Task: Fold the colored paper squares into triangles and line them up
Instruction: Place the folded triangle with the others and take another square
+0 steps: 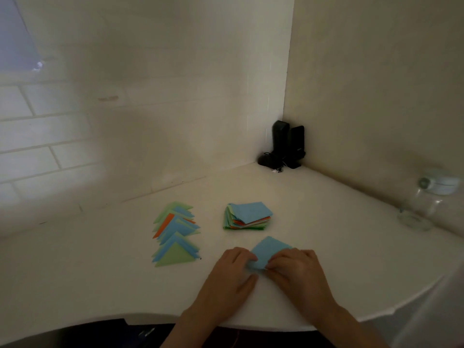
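At the near edge of the white table [100,272], both hands work one blue paper square [270,249] lying flat on the surface. Left hand [232,277]: fingers curled onto the sheet's near-left corner, thumb spread out on the table. Right hand [296,270]: fingertips bent and pinching the near-right edge — the sheet's near corner looks slightly lifted there. Just beyond, to the left, a row of folded triangles [175,234] overlaps like shingles, running away from the table edge — green, blue, one orange. Right of that row, apart from it, sits the stack of unfolded squares [247,217], blue on top. Farther back, in the wall corner, two dark speakers [288,144] stand upright. Far right, a clear glass jar [424,204], blurred.
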A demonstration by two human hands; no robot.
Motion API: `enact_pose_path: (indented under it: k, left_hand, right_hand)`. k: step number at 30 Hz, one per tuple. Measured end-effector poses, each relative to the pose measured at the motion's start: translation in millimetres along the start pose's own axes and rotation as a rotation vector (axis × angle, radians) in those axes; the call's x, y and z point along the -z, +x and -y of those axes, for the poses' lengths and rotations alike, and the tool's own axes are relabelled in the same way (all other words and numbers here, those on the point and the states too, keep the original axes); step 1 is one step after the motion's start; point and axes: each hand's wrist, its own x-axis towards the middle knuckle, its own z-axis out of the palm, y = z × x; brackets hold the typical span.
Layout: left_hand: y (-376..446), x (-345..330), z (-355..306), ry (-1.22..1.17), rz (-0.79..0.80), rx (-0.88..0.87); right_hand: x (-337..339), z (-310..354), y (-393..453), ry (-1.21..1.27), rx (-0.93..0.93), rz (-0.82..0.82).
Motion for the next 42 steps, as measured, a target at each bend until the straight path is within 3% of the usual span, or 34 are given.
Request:
enact_pose_path:
  k: [15,19,23,29,33,37,42]
  left_hand:
    - [12,-20,-5,0.006,-0.207,0.2]
    - [14,-21,-5,-0.042,-0.218,0.271]
    - [17,-16,-1,-0.107,-0.159,0.371]
    - [15,-8,5,-0.181,-0.135,0.36]
    - [11,1,9,-0.211,-0.018,0.296]
    - [9,14,7,-0.234,0.123,0.215]
    - [7,12,2,-0.124,0.113,0.103]
  right_hand:
    - [-13,-5,7,0.202,-0.211,0.208]
    - [-11,-3,13,0.325,-0.389,0.218]
    - [-7,-9,23,0.435,-0.467,0.359]
    - [5,-15,24,0.504,-0.42,0.446]
    - [6,-4,20,0.392,-0.406,0.416]
    - [-1,9,17,0.065,-0.324,0.415]
    - [-2,5,22,0.133,-0.281,0.492]
